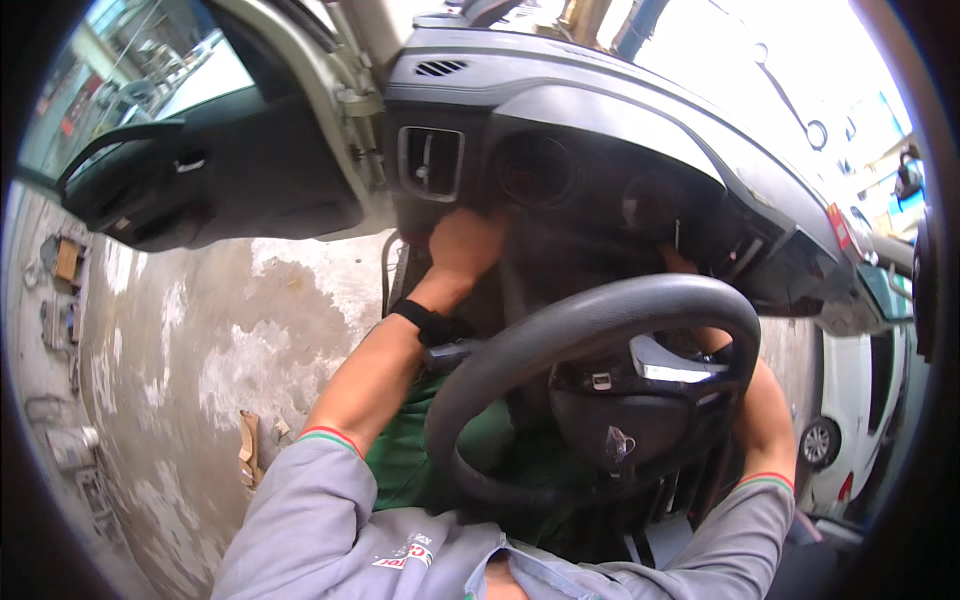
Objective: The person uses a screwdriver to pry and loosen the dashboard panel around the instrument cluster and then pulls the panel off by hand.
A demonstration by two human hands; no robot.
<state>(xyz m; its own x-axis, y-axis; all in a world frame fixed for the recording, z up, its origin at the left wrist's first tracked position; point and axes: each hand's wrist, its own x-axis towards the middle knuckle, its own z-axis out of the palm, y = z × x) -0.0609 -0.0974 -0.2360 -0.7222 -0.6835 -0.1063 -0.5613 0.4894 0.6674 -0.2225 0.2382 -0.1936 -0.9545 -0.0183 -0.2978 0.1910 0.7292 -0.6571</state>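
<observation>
My left hand point(468, 242) reaches against the underside of the dashboard point(452, 92), below the air vent point(428, 164) and left of the instrument cluster point(537, 170). Its fingertips are hidden, so what it holds, if anything, is unclear. A black band point(420, 318) circles that wrist. My right hand point(680, 258) reaches beyond the steering wheel point(520, 330) to the lower right of the cluster, partly hidden by the rim and in shadow; its grip cannot be made out. Green trousers point(400, 465) show below the wheel.
An open car door point(230, 190) stands at the left above a patchy concrete floor point(180, 350), with torn cardboard point(250, 450) and several items point(65, 270) along the far edge. A white car point(850, 400) is parked at the right.
</observation>
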